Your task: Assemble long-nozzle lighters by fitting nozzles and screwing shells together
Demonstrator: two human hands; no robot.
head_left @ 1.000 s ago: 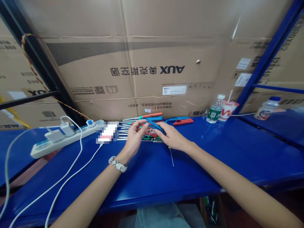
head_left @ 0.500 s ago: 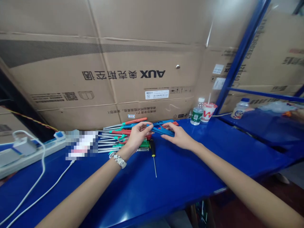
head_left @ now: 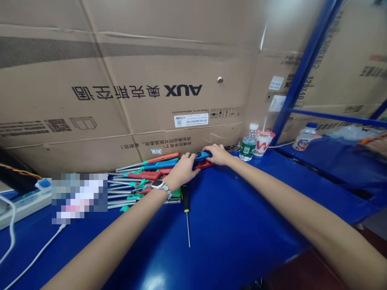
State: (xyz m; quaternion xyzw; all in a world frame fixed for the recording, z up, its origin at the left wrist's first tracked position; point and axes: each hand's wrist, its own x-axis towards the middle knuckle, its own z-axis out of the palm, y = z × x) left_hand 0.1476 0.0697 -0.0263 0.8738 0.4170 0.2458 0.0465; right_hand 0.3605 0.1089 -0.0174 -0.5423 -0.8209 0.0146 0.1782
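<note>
A blue lighter handle [head_left: 203, 156] is pinched in my right hand [head_left: 220, 155] close to the foot of the cardboard. My left hand [head_left: 184, 171] is curled at that handle's left end; what lies under its fingers is hidden. Red handle pieces [head_left: 204, 164] lie just below the blue one. Left of my hands, long-neck lighters with metal tubes are piled, among them an orange one [head_left: 163, 157], a blue one [head_left: 160, 164] and a red one [head_left: 145, 175]. A black and yellow screwdriver [head_left: 186, 201] rests on the table, tip toward me.
Cardboard [head_left: 136, 117] walls off the back of the blue table [head_left: 229, 225]. Back right stand a water bottle [head_left: 248, 145] and a paper cup [head_left: 264, 144] with a straw. Another bottle [head_left: 304, 137] is beyond the blue post [head_left: 294, 88]. A power strip [head_left: 27, 207] and white cable [head_left: 39, 249] lie left.
Both hands have moved back toward the cardboard, bringing the blue handle from above the table to the pieces there. The view has shifted right and closer.
</note>
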